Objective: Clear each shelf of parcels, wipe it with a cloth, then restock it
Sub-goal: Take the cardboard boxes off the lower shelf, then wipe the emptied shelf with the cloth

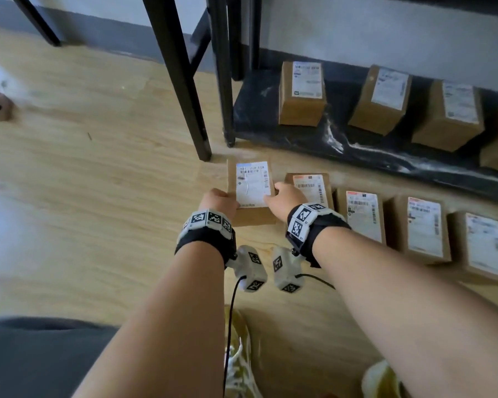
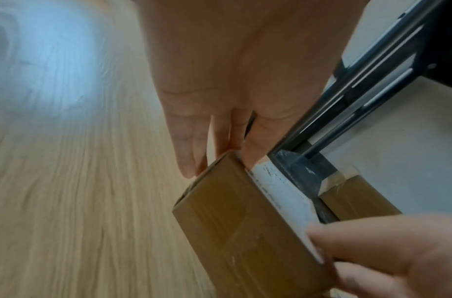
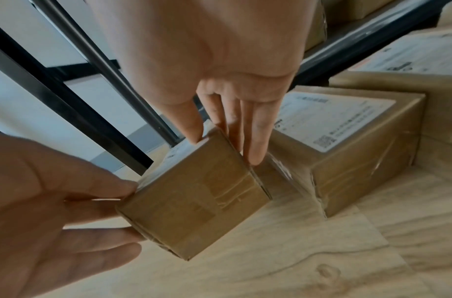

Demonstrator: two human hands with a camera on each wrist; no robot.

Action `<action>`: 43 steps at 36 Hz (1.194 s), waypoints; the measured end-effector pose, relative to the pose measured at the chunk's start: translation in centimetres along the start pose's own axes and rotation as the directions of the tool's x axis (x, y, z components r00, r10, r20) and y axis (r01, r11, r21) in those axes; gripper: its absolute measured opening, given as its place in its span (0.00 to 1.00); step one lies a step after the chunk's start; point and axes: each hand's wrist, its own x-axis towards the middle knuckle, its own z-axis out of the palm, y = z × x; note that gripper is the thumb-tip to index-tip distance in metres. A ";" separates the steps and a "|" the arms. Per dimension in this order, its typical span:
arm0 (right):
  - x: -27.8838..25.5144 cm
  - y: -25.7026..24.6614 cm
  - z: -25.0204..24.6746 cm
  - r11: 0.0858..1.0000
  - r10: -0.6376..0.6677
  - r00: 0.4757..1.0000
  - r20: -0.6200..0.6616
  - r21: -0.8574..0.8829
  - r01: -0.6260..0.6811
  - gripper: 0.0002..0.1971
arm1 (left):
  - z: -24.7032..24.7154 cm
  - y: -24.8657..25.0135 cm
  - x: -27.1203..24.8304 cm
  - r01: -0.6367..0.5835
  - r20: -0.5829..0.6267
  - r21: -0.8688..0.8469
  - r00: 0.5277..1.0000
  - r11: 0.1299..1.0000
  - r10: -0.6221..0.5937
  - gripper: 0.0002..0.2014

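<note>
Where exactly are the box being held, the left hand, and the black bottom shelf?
held box (image 1: 252, 183), head view, on its white label.
left hand (image 1: 219, 200), head view, on the back of the hand.
bottom shelf (image 1: 365, 152), head view, on a bare stretch of its dark surface.

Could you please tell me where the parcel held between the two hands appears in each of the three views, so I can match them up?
Head: the held parcel sits just above centre, label up, between left hand and right hand.
Left wrist: lower centre-right, below the fingers.
Right wrist: centre, plain end towards the camera.
Shared landmark: the black shelf leg just beyond the parcel.
</note>
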 end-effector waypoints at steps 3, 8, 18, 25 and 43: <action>0.8 0.4 0.8 0.998 0.040 0.999 0.007 -0.039 -0.039 0.13 | 0.6 -0.5 1.4 -0.029 0.044 0.131 0.999 0.991 0.024 0.12; 1.5 1.1 1.5 0.991 0.049 0.999 0.020 -0.129 -0.046 0.13 | 1.3 -0.9 2.1 -0.048 0.140 0.259 0.990 0.965 0.012 0.15; 0.2 1.2 -0.8 0.988 0.045 0.999 -0.020 -0.146 -0.047 0.16 | 0.8 0.6 1.5 -0.025 0.076 0.268 0.997 0.963 0.005 0.14; -2.8 -0.2 -5.4 0.986 -0.052 0.994 -0.099 -0.161 0.036 0.12 | 1.0 4.0 -2.9 -0.109 0.010 0.204 0.994 0.973 0.109 0.25; -15.0 -10.1 -25.9 0.859 -0.511 0.760 -0.402 -0.225 0.459 0.12 | -11.7 20.8 -18.6 -0.445 -0.274 0.550 0.704 0.707 0.656 0.22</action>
